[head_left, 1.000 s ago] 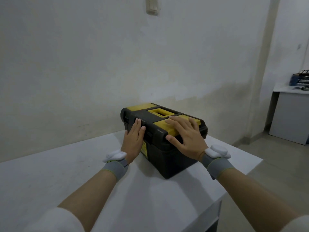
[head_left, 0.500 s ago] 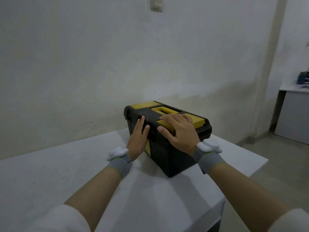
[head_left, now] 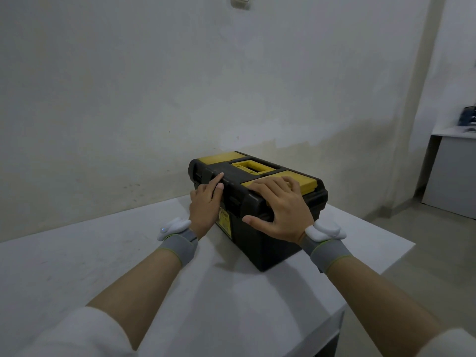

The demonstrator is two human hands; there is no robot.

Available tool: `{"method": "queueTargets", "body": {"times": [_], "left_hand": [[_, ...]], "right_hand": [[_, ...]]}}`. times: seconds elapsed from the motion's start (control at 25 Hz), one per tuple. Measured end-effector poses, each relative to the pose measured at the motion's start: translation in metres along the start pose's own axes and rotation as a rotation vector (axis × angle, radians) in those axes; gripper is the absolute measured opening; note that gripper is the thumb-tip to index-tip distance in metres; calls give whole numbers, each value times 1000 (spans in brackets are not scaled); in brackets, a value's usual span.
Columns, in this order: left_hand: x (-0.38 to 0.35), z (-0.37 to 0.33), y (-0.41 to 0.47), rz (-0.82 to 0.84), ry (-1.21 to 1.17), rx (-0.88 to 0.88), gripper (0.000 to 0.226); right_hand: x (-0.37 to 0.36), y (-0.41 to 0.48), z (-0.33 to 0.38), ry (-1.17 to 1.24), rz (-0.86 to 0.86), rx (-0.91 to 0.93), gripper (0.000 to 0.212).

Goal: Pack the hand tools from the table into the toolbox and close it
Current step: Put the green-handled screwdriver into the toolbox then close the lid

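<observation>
Right hand (head_left: 282,211) has slid toward the near edge of the toolbox (head_left: 280,243), fingers spread flat on its shut lid; left hand (head_left: 204,211) fingers lie straight, touching the front.

head-worn view, angled down, toolbox (head_left: 260,202) near

The scene is being lit dimly and evenly; soft shadows are being cast on the table (head_left: 77,266) beside the toolbox (head_left: 268,251), while the right edge is being blurred and bent
</observation>
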State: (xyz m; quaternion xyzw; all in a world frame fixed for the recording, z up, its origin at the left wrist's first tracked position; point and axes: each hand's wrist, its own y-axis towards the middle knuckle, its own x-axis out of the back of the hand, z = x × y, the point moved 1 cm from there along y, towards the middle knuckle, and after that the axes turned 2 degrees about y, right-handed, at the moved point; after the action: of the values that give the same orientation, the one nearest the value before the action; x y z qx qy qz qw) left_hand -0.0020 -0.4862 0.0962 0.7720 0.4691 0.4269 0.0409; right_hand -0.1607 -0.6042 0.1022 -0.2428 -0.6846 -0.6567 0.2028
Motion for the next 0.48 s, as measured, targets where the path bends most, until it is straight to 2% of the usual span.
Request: {"method": "queueTargets", "body": {"times": [0.12, 0.2, 0.32, 0.48], "left_hand": [[-6, -5, 2, -31, 55, 19, 41], [-12, -11, 3, -46, 69, 29, 41], [-22, -17, 7, -31, 85, 21, 42], [-39, -24, 15, 64, 149, -44, 45]], "right_hand": [[0, -5, -13, -28, -17, -20, 62], [-1, -13, -24, -10, -53, -97, 59], [-9, -29, -40, 116, -142, -322, 53], [-21, -38, -61, 431, -188, -677, 47]]}}
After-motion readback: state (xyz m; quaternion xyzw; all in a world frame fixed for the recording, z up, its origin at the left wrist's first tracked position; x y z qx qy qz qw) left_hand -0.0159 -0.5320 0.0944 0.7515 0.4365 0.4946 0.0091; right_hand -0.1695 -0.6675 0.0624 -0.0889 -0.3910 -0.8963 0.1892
